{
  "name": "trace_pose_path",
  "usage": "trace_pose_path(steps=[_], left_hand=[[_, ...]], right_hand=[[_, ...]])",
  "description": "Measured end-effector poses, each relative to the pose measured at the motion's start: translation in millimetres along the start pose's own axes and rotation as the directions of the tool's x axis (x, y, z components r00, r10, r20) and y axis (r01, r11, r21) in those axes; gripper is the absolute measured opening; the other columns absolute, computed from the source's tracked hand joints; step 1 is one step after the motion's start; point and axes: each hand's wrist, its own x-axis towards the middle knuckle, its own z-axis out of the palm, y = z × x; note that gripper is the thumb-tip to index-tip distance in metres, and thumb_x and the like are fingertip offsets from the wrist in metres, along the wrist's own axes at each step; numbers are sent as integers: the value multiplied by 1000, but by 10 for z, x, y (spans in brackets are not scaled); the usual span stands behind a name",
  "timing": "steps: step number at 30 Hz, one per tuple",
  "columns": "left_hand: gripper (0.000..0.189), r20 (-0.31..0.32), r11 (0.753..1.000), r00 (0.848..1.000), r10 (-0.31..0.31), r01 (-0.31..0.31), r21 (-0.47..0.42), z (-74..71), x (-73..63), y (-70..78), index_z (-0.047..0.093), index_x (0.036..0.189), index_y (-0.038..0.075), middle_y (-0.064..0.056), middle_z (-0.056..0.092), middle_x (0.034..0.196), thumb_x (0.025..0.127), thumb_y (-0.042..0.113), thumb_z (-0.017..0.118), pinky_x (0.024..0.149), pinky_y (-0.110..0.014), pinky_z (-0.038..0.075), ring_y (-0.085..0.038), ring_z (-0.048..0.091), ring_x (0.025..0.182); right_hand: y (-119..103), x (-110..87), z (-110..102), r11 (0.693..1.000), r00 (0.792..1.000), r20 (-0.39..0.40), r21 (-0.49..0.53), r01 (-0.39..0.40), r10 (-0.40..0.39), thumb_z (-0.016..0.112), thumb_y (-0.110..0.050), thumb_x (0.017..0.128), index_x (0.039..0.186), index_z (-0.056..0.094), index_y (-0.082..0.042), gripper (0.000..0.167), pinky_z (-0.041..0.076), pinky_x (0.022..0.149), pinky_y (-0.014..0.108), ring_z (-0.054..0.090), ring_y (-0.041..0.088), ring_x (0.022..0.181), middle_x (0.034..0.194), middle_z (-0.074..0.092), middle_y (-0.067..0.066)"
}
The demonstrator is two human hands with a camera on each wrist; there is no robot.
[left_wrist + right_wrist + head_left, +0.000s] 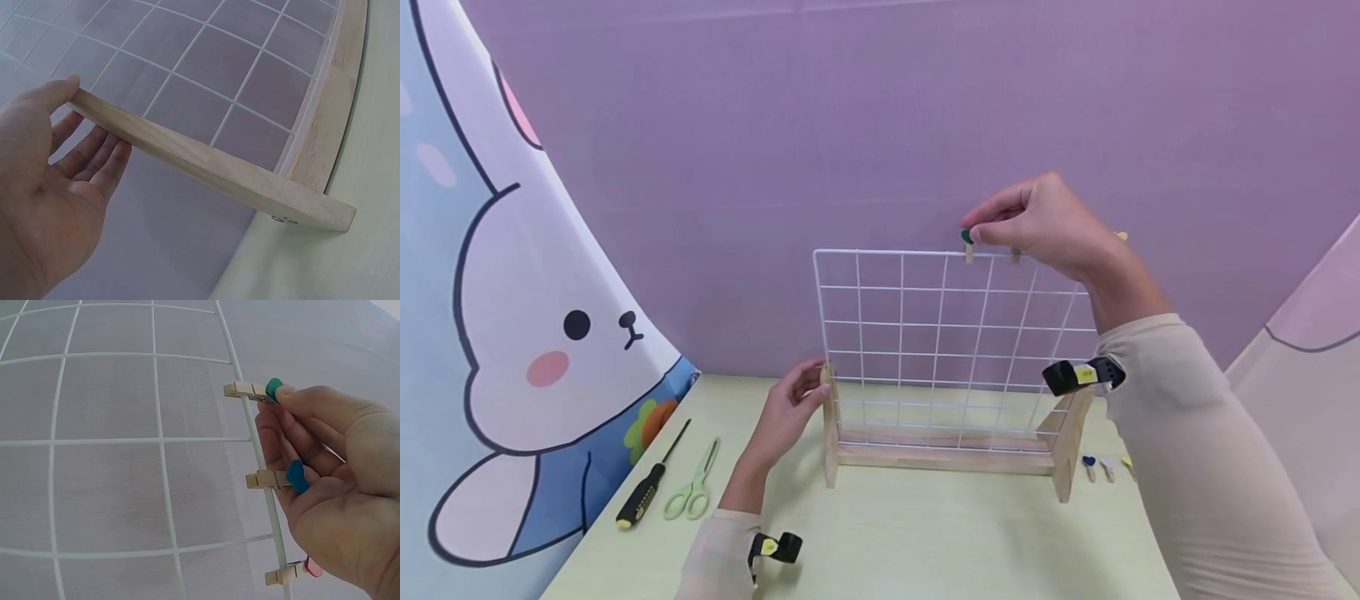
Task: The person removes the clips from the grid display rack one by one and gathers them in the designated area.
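Note:
My right hand (1048,221) pinches a wooden mini clothespin with a green heart-shaped top (247,390) between thumb and finger. Its wooden jaws sit across the top wire of a white wire grid panel (880,251). Further along that same wire, in the right wrist view, are a blue-topped clothespin (269,479) beside my palm and a red-topped clothespin (287,574). With thumb and fingers, my left hand (786,417) grips the upper end of the left wooden upright (187,150). This upright belongs to the wooden stand (940,458) that carries the panel.
On the table's left lie a black and yellow screwdriver (643,492) and pale green scissors (698,492). Loose clothespins, including a dark blue one (1089,468) and a whitish one (1108,469), lie right of the stand. A purple cloth (700,167) hangs behind.

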Motion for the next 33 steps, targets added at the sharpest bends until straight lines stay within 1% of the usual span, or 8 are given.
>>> trace_pose_path(steps=[9,19,21,24,27,28,30,33], left_hand=[[47,3,1000,1000,0,0,1,-6,-4,3,53,146,8,-21,64,134,102,15,66,95,-16,55,-10,62,113],[47,3,1000,1000,-4,4,-2,-19,-19,-3,53,146,6,-21,64,133,102,15,66,95,-15,55,-8,62,112],[48,4,1000,1000,-5,5,-2,-21,-19,-3,52,146,6,-21,63,133,102,14,66,95,-15,55,-8,62,112],[48,1,1000,1000,-5,5,0,-25,-18,-4,52,146,6,-22,63,133,102,14,66,95,-15,55,-7,62,112],[47,-6,1000,1000,-3,3,3,-27,-12,-7,53,146,6,-22,63,133,101,14,66,95,-15,55,-6,62,112],[47,-6,1000,1000,-1,1,1,-26,-10,-9,53,146,6,-22,63,133,101,14,66,94,-15,55,-6,62,112],[47,-5,1000,1000,0,0,-2,-24,-9,-12,53,146,6,-22,63,133,102,13,66,94,-15,55,-7,62,112],[47,3,1000,1000,3,-3,-7,-22,-3,-21,52,147,6,-22,63,133,102,14,66,95,-16,55,-8,62,112]], right_hand=[[8,-5,29,1000,999,-48,21,1,0,77,-15,91,107,82,-11,17,51,53,25,64,8,76,88,79,-11],[3,-29,35,999,998,-58,51,8,-5,76,-12,92,107,82,-11,16,51,53,25,65,9,79,88,79,-11],[-20,-39,16,999,998,-70,46,9,-6,77,-13,92,108,81,-11,17,51,56,25,66,9,81,88,79,-11],[-64,-49,-22,1000,996,-88,14,9,-8,78,-16,92,111,81,-13,19,52,66,23,67,9,87,91,80,-11],[-98,-50,-53,1000,996,-86,-12,-3,2,79,-19,92,113,80,-14,21,51,73,21,67,10,93,95,80,-11],[-102,-51,-63,1000,996,-85,-12,-8,7,78,-20,92,113,80,-15,22,51,74,21,67,10,93,95,80,-11],[-102,-56,-75,1000,996,-85,-1,-15,15,78,-20,92,113,80,-14,22,51,69,21,67,10,87,94,79,-11],[-89,-78,-104,1000,995,-94,8,-27,28,78,-21,92,114,80,-15,22,42,51,24,57,8,64,91,79,-11]])
